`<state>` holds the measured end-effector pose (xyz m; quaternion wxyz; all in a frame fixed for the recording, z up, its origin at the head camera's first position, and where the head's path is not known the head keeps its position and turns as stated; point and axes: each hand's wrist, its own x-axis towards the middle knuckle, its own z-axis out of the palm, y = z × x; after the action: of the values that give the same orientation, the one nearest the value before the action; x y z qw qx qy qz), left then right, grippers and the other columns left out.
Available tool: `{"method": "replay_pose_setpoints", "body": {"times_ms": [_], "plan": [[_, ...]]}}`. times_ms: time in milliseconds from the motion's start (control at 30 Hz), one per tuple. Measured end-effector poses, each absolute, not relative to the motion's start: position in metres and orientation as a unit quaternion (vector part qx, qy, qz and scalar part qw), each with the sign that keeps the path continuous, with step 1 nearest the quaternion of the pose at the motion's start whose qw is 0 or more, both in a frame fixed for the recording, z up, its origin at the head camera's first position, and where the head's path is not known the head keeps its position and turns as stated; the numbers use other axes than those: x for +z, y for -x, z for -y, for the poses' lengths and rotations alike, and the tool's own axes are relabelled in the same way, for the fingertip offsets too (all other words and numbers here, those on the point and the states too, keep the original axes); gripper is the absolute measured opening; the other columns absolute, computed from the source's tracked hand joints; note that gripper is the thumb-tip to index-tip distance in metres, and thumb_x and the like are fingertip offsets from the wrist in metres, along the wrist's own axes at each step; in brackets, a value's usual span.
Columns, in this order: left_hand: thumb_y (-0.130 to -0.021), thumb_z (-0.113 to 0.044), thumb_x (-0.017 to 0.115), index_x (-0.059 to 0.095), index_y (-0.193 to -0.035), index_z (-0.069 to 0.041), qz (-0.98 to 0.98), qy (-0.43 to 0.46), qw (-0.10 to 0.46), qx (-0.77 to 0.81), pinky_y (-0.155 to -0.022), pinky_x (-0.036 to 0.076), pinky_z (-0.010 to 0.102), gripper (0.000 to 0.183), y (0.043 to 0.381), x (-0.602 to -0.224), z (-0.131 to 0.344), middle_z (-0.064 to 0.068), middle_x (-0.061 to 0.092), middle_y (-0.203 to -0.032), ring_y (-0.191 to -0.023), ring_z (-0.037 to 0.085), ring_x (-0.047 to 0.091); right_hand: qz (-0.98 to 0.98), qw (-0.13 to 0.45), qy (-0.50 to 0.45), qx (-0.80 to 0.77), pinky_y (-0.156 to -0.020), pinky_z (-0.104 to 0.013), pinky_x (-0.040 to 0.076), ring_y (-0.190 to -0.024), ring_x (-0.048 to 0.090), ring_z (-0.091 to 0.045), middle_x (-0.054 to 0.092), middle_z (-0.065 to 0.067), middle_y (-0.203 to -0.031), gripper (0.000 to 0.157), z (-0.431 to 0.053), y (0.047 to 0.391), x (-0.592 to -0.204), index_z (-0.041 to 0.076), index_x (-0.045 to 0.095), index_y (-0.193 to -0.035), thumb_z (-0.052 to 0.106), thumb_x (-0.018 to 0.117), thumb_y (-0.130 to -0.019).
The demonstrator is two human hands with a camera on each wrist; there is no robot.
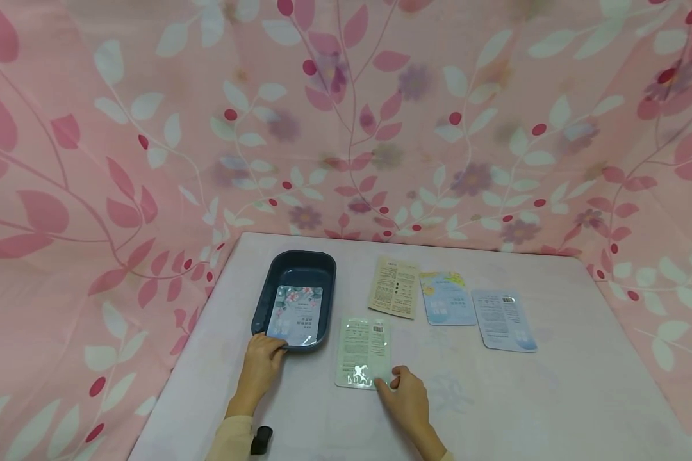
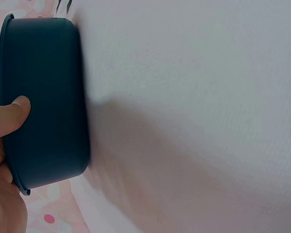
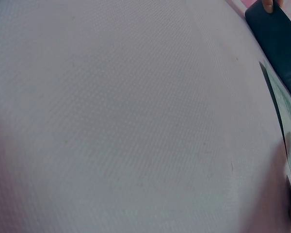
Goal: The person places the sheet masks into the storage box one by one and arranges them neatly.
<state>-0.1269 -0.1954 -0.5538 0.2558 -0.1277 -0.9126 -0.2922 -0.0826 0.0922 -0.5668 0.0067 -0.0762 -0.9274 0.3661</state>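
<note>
My left hand (image 1: 263, 360) grips the near left corner of a dark blue tray (image 1: 330, 282), thumb (image 2: 22, 104) on its outer wall. Inside the tray lies a flowered face-mask sachet (image 1: 296, 314). By the lower right corner of a pale green sachet (image 1: 362, 349), my right hand (image 1: 406, 400) pinches the edge, thumb on the printed face and the other fingers curled at the side. This sachet lies just right of the tray, and a dark shadow runs along its edge in the right wrist view.
Farther back and right on the white-covered table (image 1: 553, 397) lie a beige sachet (image 1: 394, 288), a blue one with yellow flowers (image 1: 446, 299) and a pale blue one (image 1: 503, 320). A black object (image 1: 261, 440) is beside the left sleeve. Floral cloth (image 1: 346, 128) hangs behind.
</note>
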Motion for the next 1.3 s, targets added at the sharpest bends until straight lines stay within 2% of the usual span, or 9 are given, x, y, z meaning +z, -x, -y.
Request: {"method": "replay_pose_setpoints", "body": {"times_ms": [133,333,700,967,1300], "plan": [[-0.064,0.012,0.076,0.070,-0.074,-0.001,0.913,0.126,0.255,-0.292,-0.093,0.044,0.048,0.018,0.127,-0.554,0.196,0.009,0.069,-0.074,-0.074,0.025,0.062,0.927,0.001,0.082,0.367,-0.047,-0.022,0.043,-0.056,0.051,-0.010,0.057,0.001,-0.067,0.045,-0.090,0.083,-0.566,-0.006,0.062,-0.100,0.028,0.076,-0.075],[-0.062,0.013,0.077,0.069,-0.073,0.000,0.909,0.136,0.266,-0.291,-0.090,0.045,0.051,0.019,0.128,-0.556,0.196,0.009,0.068,-0.073,-0.072,0.025,0.062,0.926,-0.003,0.094,0.364,-0.045,-0.023,0.043,-0.054,0.052,-0.011,0.057,0.000,-0.064,0.049,-0.086,0.083,-0.565,-0.007,0.061,-0.098,0.031,0.079,-0.071],[-0.062,0.014,0.077,0.069,-0.073,0.000,0.909,0.137,0.264,-0.293,-0.090,0.045,0.051,0.019,0.127,-0.555,0.196,0.009,0.068,-0.073,-0.072,0.025,0.062,0.934,0.027,0.151,0.323,-0.041,-0.027,0.042,-0.049,0.053,-0.015,0.056,-0.002,-0.059,0.045,-0.076,0.089,-0.569,-0.004,0.061,-0.089,0.032,0.080,-0.071],[-0.060,0.016,0.077,0.069,-0.073,0.001,0.905,0.140,0.276,-0.293,-0.089,0.046,0.052,0.022,0.129,-0.555,0.196,0.010,0.068,-0.073,-0.071,0.025,0.062,0.929,0.019,0.179,0.324,-0.043,-0.032,0.042,-0.056,0.056,-0.020,0.063,-0.007,-0.069,0.041,-0.078,0.097,-0.569,0.001,0.061,-0.082,0.032,0.082,-0.068],[-0.060,0.015,0.077,0.069,-0.073,0.002,0.904,0.139,0.277,-0.293,-0.089,0.046,0.052,0.020,0.127,-0.557,0.196,0.011,0.068,-0.073,-0.072,0.026,0.062,0.923,-0.001,0.186,0.336,-0.042,-0.028,0.038,-0.052,0.049,-0.017,0.059,-0.004,-0.063,0.036,-0.080,0.097,-0.568,0.004,0.059,-0.074,0.030,0.083,-0.068]]}}
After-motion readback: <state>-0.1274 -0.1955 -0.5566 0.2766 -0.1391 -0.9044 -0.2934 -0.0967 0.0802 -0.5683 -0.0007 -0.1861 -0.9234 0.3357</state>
